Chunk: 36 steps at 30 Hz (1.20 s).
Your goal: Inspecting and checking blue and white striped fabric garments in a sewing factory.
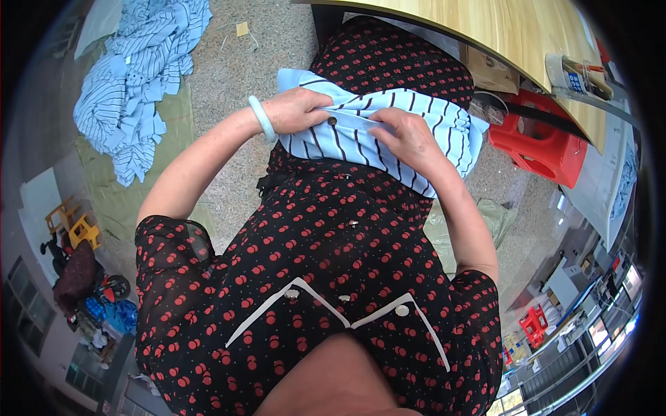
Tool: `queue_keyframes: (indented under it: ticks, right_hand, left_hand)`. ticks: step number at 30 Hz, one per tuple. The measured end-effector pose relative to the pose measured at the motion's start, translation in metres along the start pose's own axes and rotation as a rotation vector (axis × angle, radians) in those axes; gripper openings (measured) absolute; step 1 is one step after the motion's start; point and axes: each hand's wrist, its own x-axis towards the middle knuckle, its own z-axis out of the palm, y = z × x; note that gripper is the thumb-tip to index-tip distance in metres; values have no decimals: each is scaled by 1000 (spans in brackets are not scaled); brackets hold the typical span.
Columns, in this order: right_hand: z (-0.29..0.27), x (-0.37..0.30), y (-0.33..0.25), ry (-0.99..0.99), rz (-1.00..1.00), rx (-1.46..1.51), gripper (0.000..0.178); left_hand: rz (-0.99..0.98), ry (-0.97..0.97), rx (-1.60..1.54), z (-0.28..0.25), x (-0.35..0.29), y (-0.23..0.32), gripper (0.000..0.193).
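A light blue garment (pixel 454 135) with dark stripes lies across my lap, bunched and gathered toward its right end. My left hand (pixel 297 111), with a pale bangle above it, is closed on the garment's upper left part, thumb and fingers pinching the cloth. Just beside those fingers a dark round button (pixel 332 120) shows on a plain blue band. My right hand (pixel 413 142) pinches the same band a little further right, its thumb and fingertips on the fabric. Part of the cloth under both hands is hidden.
A heap of similar striped garments (pixel 128 90) lies on a green sheet (pixel 114 201) on the floor at left. At right stand a wood-topped table (pixel 534 35), a red plastic stool (pixel 544 149) and a container (pixel 572 75) of small tools. A cardboard box (pixel 491 69) sits under the table.
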Motion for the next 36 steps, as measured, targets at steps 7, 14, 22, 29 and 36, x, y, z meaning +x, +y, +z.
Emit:
queue_keyframes:
  ticks: [7,14,22,29,36]
  right_hand:
    - [6,-9,3,17,-1,-24,15]
    - [16,-14,5,48,-18,-45,11]
    - [23,-13,9,153,-57,-83,7]
    - [17,-13,10,122,-52,-128,8]
    - [-2,-9,7,-46,212,275,17]
  left_hand:
    - [-20,43,90,6,43,25,24]
    - [-25,-42,293,30,66,30,26]
    - [77,388,440,51,56,25,18]
    - [108,271,388,44,59,22,16]
    - [-152,-145,-215,9,64,19,24]
